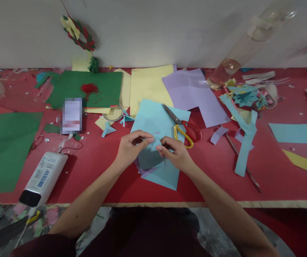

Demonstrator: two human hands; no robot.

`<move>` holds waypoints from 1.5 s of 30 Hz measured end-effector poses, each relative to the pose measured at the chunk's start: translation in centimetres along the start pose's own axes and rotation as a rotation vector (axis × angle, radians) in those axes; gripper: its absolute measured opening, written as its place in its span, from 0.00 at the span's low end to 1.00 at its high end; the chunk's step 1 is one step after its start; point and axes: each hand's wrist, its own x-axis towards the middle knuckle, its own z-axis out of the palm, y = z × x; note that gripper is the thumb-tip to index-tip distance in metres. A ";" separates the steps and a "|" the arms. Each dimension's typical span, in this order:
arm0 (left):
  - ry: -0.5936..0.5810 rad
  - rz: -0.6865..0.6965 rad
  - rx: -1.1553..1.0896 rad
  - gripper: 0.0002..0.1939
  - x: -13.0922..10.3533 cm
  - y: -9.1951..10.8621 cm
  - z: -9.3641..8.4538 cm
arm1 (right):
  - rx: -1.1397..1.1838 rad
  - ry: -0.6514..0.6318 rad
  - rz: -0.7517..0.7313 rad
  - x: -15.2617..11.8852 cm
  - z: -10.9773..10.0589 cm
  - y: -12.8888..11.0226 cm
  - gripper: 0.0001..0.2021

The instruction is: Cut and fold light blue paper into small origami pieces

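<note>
A small piece of light blue paper [156,144] is held up between my two hands over a stack of paper. My left hand [133,144] pinches its left side between thumb and fingers. On its right edge my right hand [175,151] closes with thumb and fingertips. Below lies a larger light blue sheet [166,175], with a bit of purple paper [149,172] showing at its lower left. Scissors [181,126] with one red and one yellow handle rest on the sheet, blades apart from my hands. Folded blue paper pieces [107,129] sit to the left.
Behind are green [105,87], yellow [150,85] and purple sheets [193,92]. A phone [71,116] is cabled to a white power bank [45,175] at left. A tall bottle [231,64] stands at back right, near blue paper strips [246,150] and a thin stick [243,162].
</note>
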 end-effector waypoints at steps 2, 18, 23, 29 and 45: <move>0.009 -0.017 -0.007 0.07 0.1 -0.1 -0.1 | -0.044 0.006 -0.012 0.0 0.0 0.1 0.21; -0.239 -0.069 -0.152 0.21 -0.2 0.1 0.0 | 0.052 0.177 -0.077 -0.1 -0.3 0.2 0.21; -0.302 -0.026 -0.074 0.19 -0.2 0.3 0.1 | 0.077 0.142 -0.107 0.1 -0.3 0.3 0.23; -0.213 0.115 0.117 0.13 -0.3 0.0 0.2 | 0.115 0.114 -0.108 0.2 -0.2 0.6 0.20; -0.027 0.092 -0.002 0.19 -0.1 -0.8 0.1 | 0.200 0.157 0.038 0.3 -0.1 0.9 0.20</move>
